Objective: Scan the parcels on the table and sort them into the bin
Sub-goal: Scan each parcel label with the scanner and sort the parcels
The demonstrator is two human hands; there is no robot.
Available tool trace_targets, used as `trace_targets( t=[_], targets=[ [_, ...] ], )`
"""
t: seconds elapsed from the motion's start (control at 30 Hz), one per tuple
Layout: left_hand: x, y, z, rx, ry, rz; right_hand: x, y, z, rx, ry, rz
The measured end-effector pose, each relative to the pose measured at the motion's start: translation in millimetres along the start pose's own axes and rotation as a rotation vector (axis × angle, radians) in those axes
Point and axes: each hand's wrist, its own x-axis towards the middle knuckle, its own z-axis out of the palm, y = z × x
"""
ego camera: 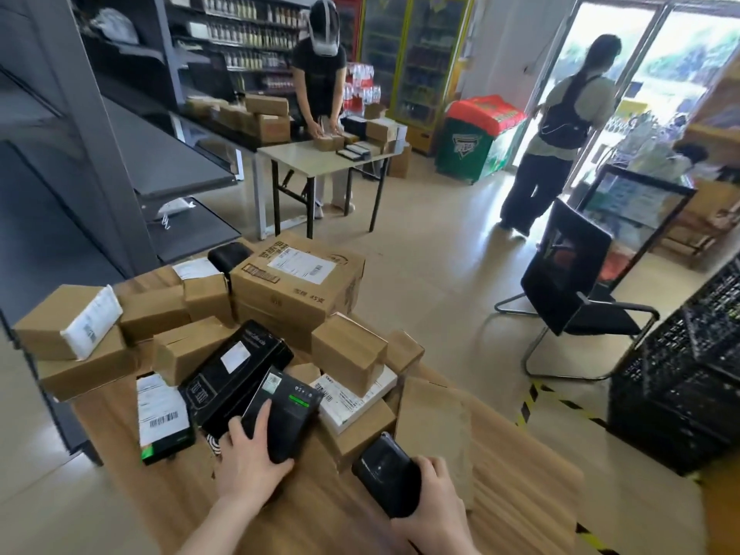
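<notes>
1. Hands: your left hand (pixel 250 454) grips a small black parcel (pixel 286 410), thumb laid on its top face and fingers curled round its near end. Your right hand (pixel 434 498) is wrapped round the scanner (pixel 384 472), whose head points toward the pile.
2. Location: the parcel sits at the near side of the heap on the table (pixel 520 494). It leans against a longer black box (pixel 236 366) and lies just beside a white-labelled carton (pixel 352 398).
3. Handling (a judgement, not a measurement): the parcel looks rigid and light enough for one hand. Its smooth printed skin may slip, so hold it across the short sides and keep its label uncovered for the scan.
4. Edges: brown cartons (pixel 296 282) are stacked loosely behind and to the left, some right at the table's left edge. A careless lift could tip them.
5. Room: the bin (pixel 676 398) stands on the floor to your right, well apart from the table. The floor between looks open; a chair (pixel 568 282) stands further back.
</notes>
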Motion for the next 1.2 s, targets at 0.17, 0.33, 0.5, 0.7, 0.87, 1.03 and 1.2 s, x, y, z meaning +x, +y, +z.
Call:
trace_targets(
  t=[0.17, 0.33, 0.5, 0.7, 0.87, 1.03, 1.2],
  targets=[
    [-17, -2, -2, -0.048, -0.035, -0.01, -4, 6, -3, -0.022, -0.02, -0.045],
    [-49, 1, 0, -0.023, -0.065, -0.019, -17, 22, -8, -0.03, -0.026, -0.106],
    [-97, 15, 8, 0.003, -0.103, -0.044, -41, 55, -19, -0.05, -0.05, -0.164],
    [-169, 44, 37, -0.079, -0.215, -0.022, -77, 110, -34, -0.062, -0.091, -0.212],
    [-220, 67, 68, -0.387, -0.423, -0.061, -101, 155, -48, -0.087, -0.126, -0.242],
    [-254, 83, 87, -0.511, -0.409, -0.159, -112, 187, -58, -0.121, -0.126, -0.252],
    [-263, 87, 77, -0.435, -0.182, -0.098, -116, 198, -57, -0.127, -0.14, -0.271]
  ],
)
